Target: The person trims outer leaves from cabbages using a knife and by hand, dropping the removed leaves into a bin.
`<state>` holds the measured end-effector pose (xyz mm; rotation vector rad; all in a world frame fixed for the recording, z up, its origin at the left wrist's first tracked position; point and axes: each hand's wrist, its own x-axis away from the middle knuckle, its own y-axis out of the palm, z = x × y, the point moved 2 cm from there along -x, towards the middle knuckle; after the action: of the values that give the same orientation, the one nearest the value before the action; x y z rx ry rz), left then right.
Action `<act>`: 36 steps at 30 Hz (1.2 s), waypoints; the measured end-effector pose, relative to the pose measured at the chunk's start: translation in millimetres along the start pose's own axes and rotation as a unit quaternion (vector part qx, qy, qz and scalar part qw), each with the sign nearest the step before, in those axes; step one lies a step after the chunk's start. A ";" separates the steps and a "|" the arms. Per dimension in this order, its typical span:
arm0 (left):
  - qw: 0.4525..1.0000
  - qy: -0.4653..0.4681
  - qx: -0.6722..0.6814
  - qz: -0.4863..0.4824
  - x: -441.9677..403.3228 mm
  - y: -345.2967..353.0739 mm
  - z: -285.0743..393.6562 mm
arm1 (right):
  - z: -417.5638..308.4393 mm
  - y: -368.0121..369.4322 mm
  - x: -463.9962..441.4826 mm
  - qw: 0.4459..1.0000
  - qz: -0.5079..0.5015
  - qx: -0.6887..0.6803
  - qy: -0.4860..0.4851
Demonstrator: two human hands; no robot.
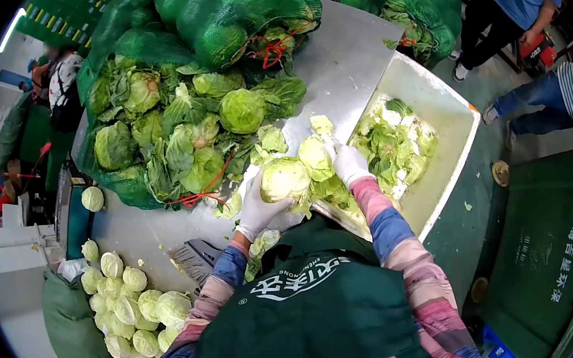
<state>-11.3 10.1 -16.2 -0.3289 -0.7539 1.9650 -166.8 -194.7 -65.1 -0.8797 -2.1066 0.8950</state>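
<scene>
A pale green cabbage is in my white-gloved left hand, whose fingers wrap round its left and near sides above the metal table. Just right of it, my white-gloved right hand is closed at the edge of a curved cabbage leaf that stands out from the head. My right fingertips are partly hidden. Loose leaves lie behind the cabbage. To the right, a white bin holds trimmed green leaves and pale scraps.
An opened green net sack of untrimmed cabbages lies left, with a full net sack behind it. Trimmed cabbages are heaped at the lower left. A brush lies near my left forearm. Other people stand at the upper right.
</scene>
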 end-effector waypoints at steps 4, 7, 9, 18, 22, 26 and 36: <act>0.995 -0.041 0.089 -0.022 -3.3 -12.9 -13.2 | -20.5 -9.9 23.4 1.000 0.010 0.013 -0.007; 0.998 0.036 0.027 -0.054 -9.6 -25.8 1.3 | -33.2 -24.7 40.7 0.998 0.016 0.055 -0.017; 0.994 0.094 0.002 -0.048 -24.8 -24.4 6.1 | -55.6 -48.8 55.7 0.997 0.044 0.045 -0.050; 0.993 0.052 -0.110 0.004 -39.5 21.5 32.8 | -46.7 1.5 48.5 0.988 0.009 -0.023 -0.155; 0.993 0.040 -0.114 0.004 -40.8 26.4 26.6 | -49.4 2.2 55.6 0.993 -0.004 -0.007 -0.119; 0.997 0.049 -0.062 0.000 -43.0 22.5 18.7 | -49.7 0.1 45.0 0.994 0.007 0.008 -0.106; 0.988 0.068 -0.130 -0.042 -33.9 -7.9 4.3 | -68.6 -10.2 35.5 0.996 -0.018 0.008 -0.089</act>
<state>8.8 -18.1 -10.7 -0.5708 -0.9213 1.7478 -136.0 -150.1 -9.2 -0.7756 -2.2569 1.0026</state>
